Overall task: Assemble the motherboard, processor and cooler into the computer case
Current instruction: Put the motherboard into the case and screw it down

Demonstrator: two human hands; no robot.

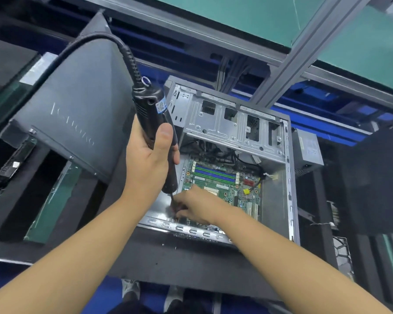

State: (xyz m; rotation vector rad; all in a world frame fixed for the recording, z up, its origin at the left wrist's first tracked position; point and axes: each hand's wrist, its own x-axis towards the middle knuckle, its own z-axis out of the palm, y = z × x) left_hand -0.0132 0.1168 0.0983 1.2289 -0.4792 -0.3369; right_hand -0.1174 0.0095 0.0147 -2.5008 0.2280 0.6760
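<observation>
An open computer case (288,177) lies on its side in front of me, with a green motherboard (222,184) seated inside. Blue memory slots run across the board's far part. My left hand (150,159) grips a black electric screwdriver (154,123) upright, its bit pointing down at the board's near left corner. My right hand (197,206) reaches into the case and pinches around the bit tip (174,207), hiding whatever sits under it. No cooler is visible on the board.
A dark case side panel (73,114) leans at the left. The screwdriver's coiled cable (127,55) arcs up to the left. A grey power supply (309,148) sits right of the case. Black foam trays surround the case, and aluminium frame posts (288,64) rise behind it.
</observation>
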